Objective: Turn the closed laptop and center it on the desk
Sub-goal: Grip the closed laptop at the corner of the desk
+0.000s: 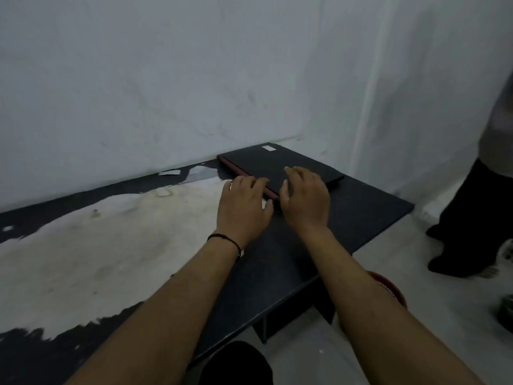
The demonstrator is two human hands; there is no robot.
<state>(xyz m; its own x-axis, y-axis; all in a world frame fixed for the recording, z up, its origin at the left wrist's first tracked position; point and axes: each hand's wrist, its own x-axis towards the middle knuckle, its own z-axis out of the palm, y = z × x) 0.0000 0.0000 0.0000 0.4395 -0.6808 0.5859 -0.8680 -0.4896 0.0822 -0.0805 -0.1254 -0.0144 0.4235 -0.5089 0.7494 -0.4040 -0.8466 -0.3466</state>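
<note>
A closed black laptop (266,162) with a red edge and a small white sticker lies at the far right of the desk (111,245), close to the wall and turned at an angle. My left hand (244,207) rests at the laptop's near red edge, fingers curled against it. My right hand (305,195) lies flat on the lid near its front corner, fingers spread. Both hands touch the laptop; neither lifts it.
The desk top is black with a large worn pale patch across its middle and left. The wall (194,79) runs right behind it. A person in dark trousers (466,218) stands at the right. A red object (388,287) sits on the floor beneath my right forearm.
</note>
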